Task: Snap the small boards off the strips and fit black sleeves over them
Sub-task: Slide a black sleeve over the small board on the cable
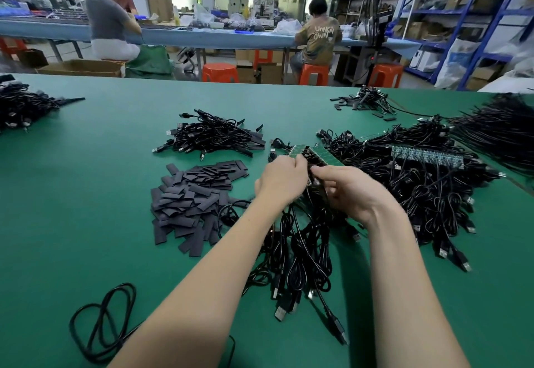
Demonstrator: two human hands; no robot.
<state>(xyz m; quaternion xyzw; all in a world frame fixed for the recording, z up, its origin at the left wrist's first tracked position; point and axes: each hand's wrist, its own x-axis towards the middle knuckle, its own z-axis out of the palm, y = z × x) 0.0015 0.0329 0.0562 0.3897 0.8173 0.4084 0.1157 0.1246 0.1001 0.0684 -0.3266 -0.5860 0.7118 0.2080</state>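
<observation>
We grip a green strip (315, 152) in both hands (281, 178), (348, 190); one sleeved heap (213, 136) done, most sleeves (193, 203) and strips (427, 155) remain.

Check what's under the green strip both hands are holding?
Under the green strip, black cables hang from its boards onto the green table. Left hand and right hand cover the strip's near edge.

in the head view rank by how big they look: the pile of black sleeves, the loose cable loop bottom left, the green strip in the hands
1. Sleeve pile
2. Cable loop, nearer the camera, so this is unsure
3. Green strip, partly hidden by the hands
</observation>
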